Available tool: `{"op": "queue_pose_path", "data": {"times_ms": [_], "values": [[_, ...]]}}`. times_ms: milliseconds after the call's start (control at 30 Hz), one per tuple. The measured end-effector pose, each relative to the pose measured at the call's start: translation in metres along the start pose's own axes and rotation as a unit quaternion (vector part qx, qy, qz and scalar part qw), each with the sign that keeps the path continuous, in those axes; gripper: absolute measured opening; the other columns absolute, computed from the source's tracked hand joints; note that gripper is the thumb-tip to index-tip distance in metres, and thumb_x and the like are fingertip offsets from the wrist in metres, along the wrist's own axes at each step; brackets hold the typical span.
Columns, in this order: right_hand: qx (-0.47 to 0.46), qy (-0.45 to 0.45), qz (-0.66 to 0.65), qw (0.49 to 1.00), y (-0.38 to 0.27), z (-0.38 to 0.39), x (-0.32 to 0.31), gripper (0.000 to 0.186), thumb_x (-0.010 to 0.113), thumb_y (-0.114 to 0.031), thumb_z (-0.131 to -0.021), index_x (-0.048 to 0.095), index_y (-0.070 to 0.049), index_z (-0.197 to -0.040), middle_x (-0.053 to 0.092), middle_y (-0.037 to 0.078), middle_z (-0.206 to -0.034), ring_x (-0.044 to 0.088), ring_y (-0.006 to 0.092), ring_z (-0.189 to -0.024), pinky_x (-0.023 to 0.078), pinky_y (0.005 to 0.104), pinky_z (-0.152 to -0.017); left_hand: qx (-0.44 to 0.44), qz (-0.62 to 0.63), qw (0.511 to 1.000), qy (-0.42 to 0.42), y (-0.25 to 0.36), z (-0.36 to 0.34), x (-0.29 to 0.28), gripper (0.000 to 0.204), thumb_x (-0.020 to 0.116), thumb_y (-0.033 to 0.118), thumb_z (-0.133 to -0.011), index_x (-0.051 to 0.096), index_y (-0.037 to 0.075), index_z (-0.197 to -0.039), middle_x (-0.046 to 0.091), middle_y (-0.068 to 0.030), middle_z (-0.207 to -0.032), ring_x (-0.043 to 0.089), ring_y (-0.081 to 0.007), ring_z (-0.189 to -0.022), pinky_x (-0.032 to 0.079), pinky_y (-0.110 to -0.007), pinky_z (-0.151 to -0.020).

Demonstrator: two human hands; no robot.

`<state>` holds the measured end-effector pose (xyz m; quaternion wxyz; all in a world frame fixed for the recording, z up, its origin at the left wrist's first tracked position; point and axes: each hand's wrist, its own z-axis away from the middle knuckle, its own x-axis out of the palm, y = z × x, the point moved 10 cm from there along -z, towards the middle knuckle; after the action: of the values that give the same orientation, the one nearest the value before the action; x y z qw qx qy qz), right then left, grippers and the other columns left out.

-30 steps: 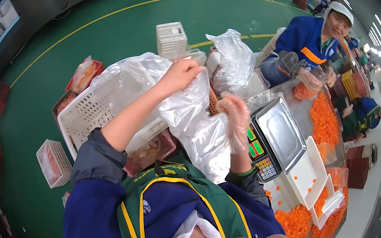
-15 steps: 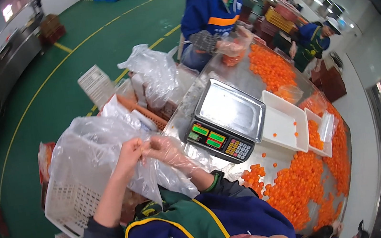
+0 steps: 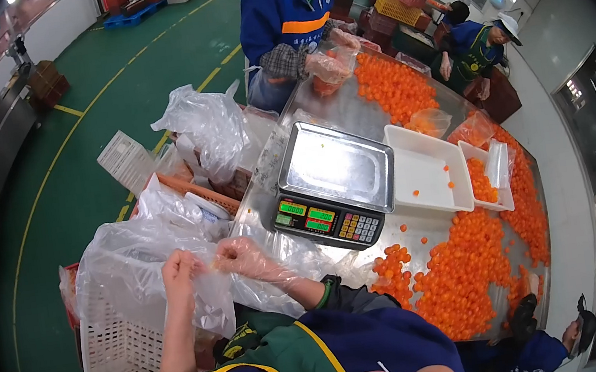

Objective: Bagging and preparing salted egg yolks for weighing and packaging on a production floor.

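Observation:
My left hand [image 3: 180,271] looks bare, its fingertips pinched together. Close beside it, my right hand [image 3: 247,259], in a clear plastic glove, is also closed with bent fingers. Whatever thin, clear thing they grip is too small and see-through to make out. Below and behind them spread loose clear plastic bags [image 3: 136,245], partly over a white slotted basket [image 3: 120,352]. To the right of my hands, a digital scale [image 3: 337,169] with a bare metal platter stands on the metal table [image 3: 338,263].
Orange balls like egg yolks [image 3: 454,286] lie heaped on the table's right side. A white tray [image 3: 431,195] holds a few; a smaller tray [image 3: 501,195] holds more. Across the table a co-worker [image 3: 288,22] handles a bagged orange batch. An orange crate [image 3: 181,188] stands left of the table.
My hands have drawn slightly apart, the left one moving left and down. The view has shifted, and a person in a dark cap shows more at the lower right.

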<state>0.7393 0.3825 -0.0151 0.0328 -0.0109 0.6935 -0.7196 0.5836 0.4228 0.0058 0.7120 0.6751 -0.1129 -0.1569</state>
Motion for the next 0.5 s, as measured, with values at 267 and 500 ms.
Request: {"op": "queue_pose_path", "data": {"times_ms": [267, 500], "values": [[-0.02, 0.132, 0.133, 0.982, -0.001, 0.006, -0.06, 0.018, 0.077, -0.017, -0.08, 0.069, -0.001, -0.084, 0.064, 0.009, -0.068, 0.059, 0.0104, -0.064, 0.05, 0.0307, -0.061, -0.051, 0.452, 0.877, 0.157, 0.02, -0.004, -0.11, 0.016, 0.061, 0.02, -0.103, 0.06, 0.006, -0.095, 0.07, -0.008, -0.095, 0.069, -0.019, -0.088, 0.057, -0.037, -0.084], [-0.017, 0.233, 0.38, 0.895, 0.035, 0.016, -0.113, 0.008, 0.07, -0.014, -0.082, 0.068, -0.006, -0.084, 0.066, 0.014, -0.07, 0.068, 0.027, -0.064, 0.053, 0.0379, -0.062, 0.064, 0.569, 0.805, 0.154, 0.072, 0.022, -0.243, 0.019, 0.053, 0.02, -0.108, 0.059, 0.007, -0.097, 0.059, -0.0024, -0.085, 0.059, -0.0131, -0.077, 0.055, -0.031, -0.08]]}}
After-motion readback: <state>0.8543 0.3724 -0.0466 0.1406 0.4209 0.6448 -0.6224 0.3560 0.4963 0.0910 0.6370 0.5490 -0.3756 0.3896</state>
